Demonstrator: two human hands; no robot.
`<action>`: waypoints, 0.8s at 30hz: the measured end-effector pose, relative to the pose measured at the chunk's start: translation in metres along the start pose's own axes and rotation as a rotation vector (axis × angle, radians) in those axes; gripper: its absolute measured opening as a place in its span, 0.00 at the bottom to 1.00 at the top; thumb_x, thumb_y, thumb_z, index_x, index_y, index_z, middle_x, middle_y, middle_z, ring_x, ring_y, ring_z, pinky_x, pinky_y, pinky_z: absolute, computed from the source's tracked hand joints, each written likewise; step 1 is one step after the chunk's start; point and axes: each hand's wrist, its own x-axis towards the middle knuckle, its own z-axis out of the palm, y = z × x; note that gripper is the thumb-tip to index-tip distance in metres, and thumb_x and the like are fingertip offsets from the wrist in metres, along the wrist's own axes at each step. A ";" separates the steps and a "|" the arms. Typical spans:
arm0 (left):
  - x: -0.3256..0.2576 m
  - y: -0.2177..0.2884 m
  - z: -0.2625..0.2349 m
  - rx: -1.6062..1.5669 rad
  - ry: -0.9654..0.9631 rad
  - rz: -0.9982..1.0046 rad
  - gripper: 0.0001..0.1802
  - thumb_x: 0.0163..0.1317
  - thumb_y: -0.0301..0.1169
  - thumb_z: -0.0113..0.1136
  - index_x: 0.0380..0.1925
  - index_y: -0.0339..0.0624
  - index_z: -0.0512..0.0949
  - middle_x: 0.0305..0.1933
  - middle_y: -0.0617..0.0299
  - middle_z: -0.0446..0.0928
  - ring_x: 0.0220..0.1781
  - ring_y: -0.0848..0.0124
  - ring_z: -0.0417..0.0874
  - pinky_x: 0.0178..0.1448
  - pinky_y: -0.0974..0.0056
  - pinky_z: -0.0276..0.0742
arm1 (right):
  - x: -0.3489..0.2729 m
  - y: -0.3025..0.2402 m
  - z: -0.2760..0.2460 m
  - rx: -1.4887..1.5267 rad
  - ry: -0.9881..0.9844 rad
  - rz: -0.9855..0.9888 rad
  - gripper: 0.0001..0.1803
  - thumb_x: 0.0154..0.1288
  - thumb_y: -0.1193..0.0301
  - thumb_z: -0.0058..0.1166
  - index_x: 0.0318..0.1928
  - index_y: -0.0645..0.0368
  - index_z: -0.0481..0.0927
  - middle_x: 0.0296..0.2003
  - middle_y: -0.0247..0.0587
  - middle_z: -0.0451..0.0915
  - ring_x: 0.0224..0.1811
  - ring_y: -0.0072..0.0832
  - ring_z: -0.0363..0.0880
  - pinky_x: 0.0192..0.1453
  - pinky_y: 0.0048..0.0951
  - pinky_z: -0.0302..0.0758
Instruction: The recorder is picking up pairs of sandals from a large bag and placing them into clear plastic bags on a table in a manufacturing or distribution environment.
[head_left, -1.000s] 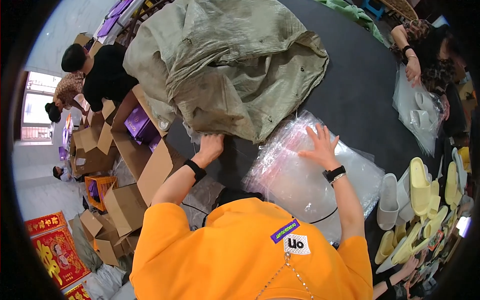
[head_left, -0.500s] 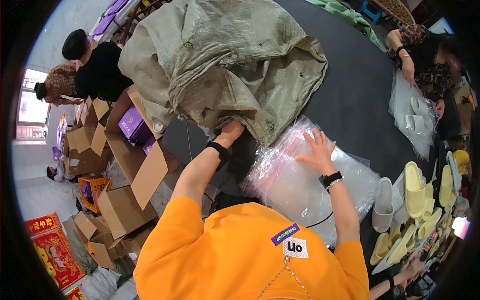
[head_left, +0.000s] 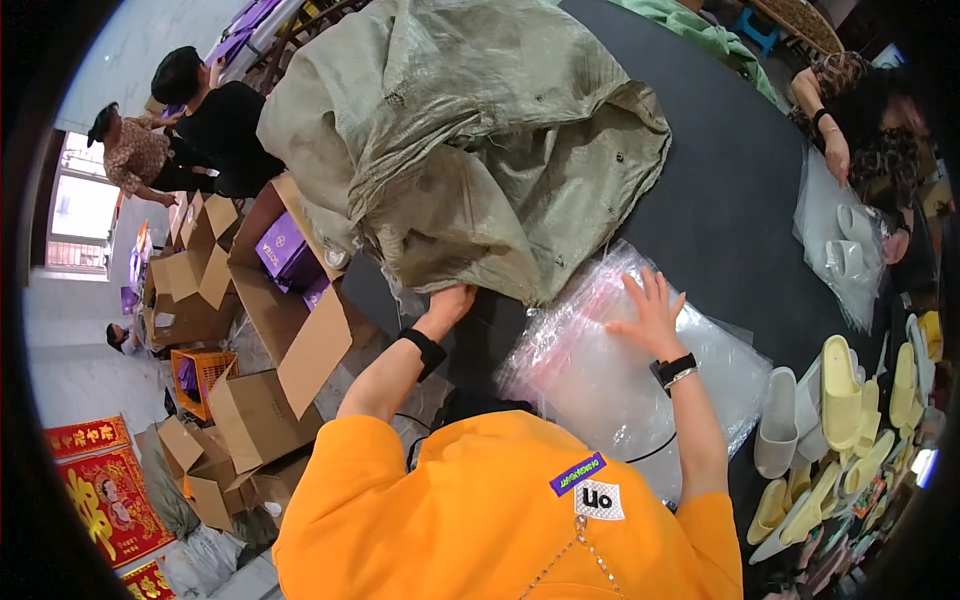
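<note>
A large, crumpled grey-green woven sack [head_left: 460,130] lies across the far part of the dark table. At its near lower edge is my left hand [head_left: 447,308], back of the hand visible, with the fingers hidden under the fabric. My right hand [head_left: 652,322] rests spread on a stack of clear plastic bags [head_left: 600,395] that have pinkish strips along one side. Its fingers are stretched apart and nothing is in them.
Yellow and white slippers [head_left: 842,390] crowd the right side. Beyond them a person [head_left: 850,130] handles a clear bag with white slippers [head_left: 850,245]. Open cardboard boxes [head_left: 262,420], one with purple packages [head_left: 290,250], stand at left, near two people [head_left: 215,130].
My left hand has drawn back toward me and a little left, and the sack's near edge has shifted with it. My right hand stays on the bags. People at far left have changed posture.
</note>
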 end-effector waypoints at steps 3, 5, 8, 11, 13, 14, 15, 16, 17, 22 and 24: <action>0.001 -0.023 0.012 0.153 -0.103 -0.101 0.23 0.55 0.35 0.49 0.52 0.42 0.70 0.53 0.45 0.69 0.55 0.49 0.68 0.56 0.51 0.64 | 0.000 -0.005 -0.002 0.001 -0.015 -0.002 0.50 0.36 0.44 0.63 0.63 0.41 0.59 0.66 0.42 0.48 0.70 0.43 0.36 0.61 0.69 0.28; 0.002 -0.033 0.013 0.320 0.009 0.061 0.21 0.55 0.31 0.48 0.50 0.41 0.71 0.50 0.44 0.71 0.49 0.51 0.72 0.51 0.52 0.69 | 0.003 -0.005 0.000 0.008 -0.015 -0.013 0.51 0.36 0.43 0.63 0.63 0.41 0.59 0.66 0.42 0.47 0.70 0.42 0.36 0.61 0.69 0.27; -0.012 -0.038 0.009 0.277 0.057 0.116 0.19 0.56 0.31 0.48 0.49 0.40 0.72 0.49 0.46 0.72 0.48 0.51 0.73 0.51 0.53 0.68 | 0.001 -0.002 0.001 0.007 -0.006 -0.009 0.50 0.36 0.42 0.62 0.63 0.40 0.59 0.66 0.42 0.47 0.70 0.42 0.36 0.61 0.69 0.28; -0.021 -0.022 -0.026 -0.137 -0.219 -0.163 0.19 0.55 0.33 0.51 0.48 0.41 0.71 0.49 0.46 0.70 0.50 0.48 0.70 0.53 0.50 0.64 | 0.000 0.000 0.000 0.001 -0.014 0.008 0.50 0.36 0.42 0.62 0.63 0.40 0.59 0.67 0.42 0.46 0.70 0.42 0.36 0.61 0.68 0.28; -0.035 -0.027 -0.032 -0.143 -0.118 -0.082 0.18 0.55 0.32 0.52 0.47 0.41 0.72 0.47 0.47 0.71 0.49 0.49 0.70 0.53 0.50 0.64 | 0.000 -0.002 -0.004 0.001 -0.027 0.006 0.50 0.36 0.42 0.62 0.63 0.40 0.58 0.67 0.41 0.46 0.70 0.42 0.36 0.61 0.68 0.29; -0.041 -0.030 -0.036 -0.152 -0.016 0.002 0.17 0.54 0.32 0.53 0.46 0.41 0.72 0.45 0.48 0.72 0.49 0.50 0.70 0.52 0.50 0.64 | 0.000 -0.003 -0.005 -0.003 -0.038 0.006 0.50 0.37 0.41 0.61 0.63 0.40 0.58 0.67 0.41 0.46 0.70 0.42 0.36 0.61 0.68 0.29; -0.049 -0.031 -0.039 -0.148 -0.014 -0.004 0.17 0.54 0.32 0.53 0.46 0.41 0.72 0.45 0.48 0.72 0.49 0.50 0.70 0.52 0.50 0.64 | 0.001 -0.002 -0.002 -0.002 -0.040 -0.001 0.50 0.37 0.41 0.61 0.63 0.40 0.58 0.67 0.41 0.46 0.70 0.42 0.36 0.61 0.68 0.29; -0.053 -0.027 -0.047 -0.235 -0.001 -0.015 0.17 0.54 0.30 0.53 0.45 0.41 0.73 0.44 0.48 0.73 0.48 0.50 0.71 0.51 0.50 0.65 | 0.001 0.001 0.002 -0.003 -0.024 0.001 0.50 0.37 0.41 0.60 0.63 0.40 0.58 0.67 0.41 0.47 0.70 0.42 0.36 0.61 0.69 0.29; -0.057 -0.023 -0.056 -0.321 0.013 -0.027 0.16 0.54 0.29 0.53 0.44 0.40 0.73 0.42 0.48 0.73 0.47 0.51 0.71 0.49 0.51 0.66 | 0.001 0.003 0.004 -0.004 -0.008 0.001 0.50 0.37 0.40 0.60 0.63 0.40 0.58 0.67 0.40 0.47 0.70 0.42 0.36 0.61 0.69 0.29; -0.079 0.012 -0.108 -0.248 -0.244 -0.062 0.14 0.55 0.27 0.53 0.43 0.40 0.73 0.37 0.51 0.75 0.42 0.52 0.73 0.46 0.54 0.67 | -0.003 0.004 0.005 -0.033 -0.007 -0.007 0.49 0.38 0.39 0.59 0.63 0.40 0.59 0.66 0.42 0.47 0.70 0.43 0.36 0.60 0.70 0.30; -0.073 0.040 -0.125 -0.339 -0.209 0.069 0.14 0.54 0.24 0.52 0.42 0.41 0.73 0.36 0.52 0.75 0.41 0.54 0.74 0.44 0.56 0.68 | -0.004 0.004 0.006 -0.045 0.004 0.007 0.49 0.38 0.39 0.59 0.63 0.40 0.59 0.66 0.43 0.47 0.70 0.43 0.37 0.60 0.71 0.30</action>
